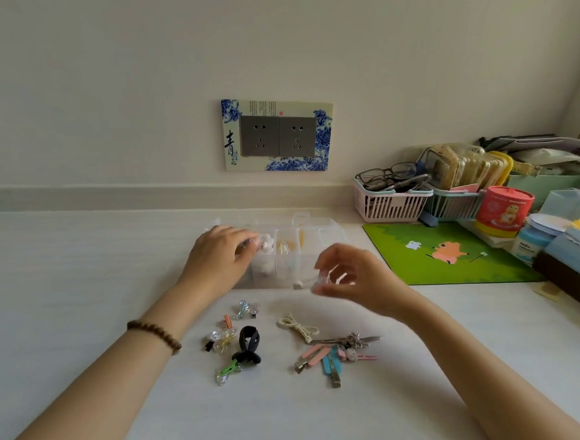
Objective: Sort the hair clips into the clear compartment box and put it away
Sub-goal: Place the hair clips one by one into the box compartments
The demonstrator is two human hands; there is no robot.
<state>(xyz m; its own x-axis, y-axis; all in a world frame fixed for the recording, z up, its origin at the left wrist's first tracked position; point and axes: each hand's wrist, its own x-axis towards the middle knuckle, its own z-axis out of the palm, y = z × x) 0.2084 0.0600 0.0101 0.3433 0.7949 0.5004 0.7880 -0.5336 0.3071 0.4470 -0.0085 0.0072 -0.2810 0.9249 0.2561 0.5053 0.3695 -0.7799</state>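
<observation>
on the white table (81, 303) my left hand (215, 256) rests curled on the box (323, 231), my right hand (351, 277) pinching a clear clip (323, 279).

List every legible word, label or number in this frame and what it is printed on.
"青": large black character on the blue-and-white socket surround; "花" seems to sit lower right of it.
Fine print along the surround's top: too small.
Red canister: label text blurred.
Blue-and-white bottle: dark lettering, unreadable.

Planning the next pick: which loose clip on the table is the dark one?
The black claw clip, lying in the left cluster between the iridescent flower clip and the green clip. It is the only dark, bulky one; the others are pastel or clear.
</observation>
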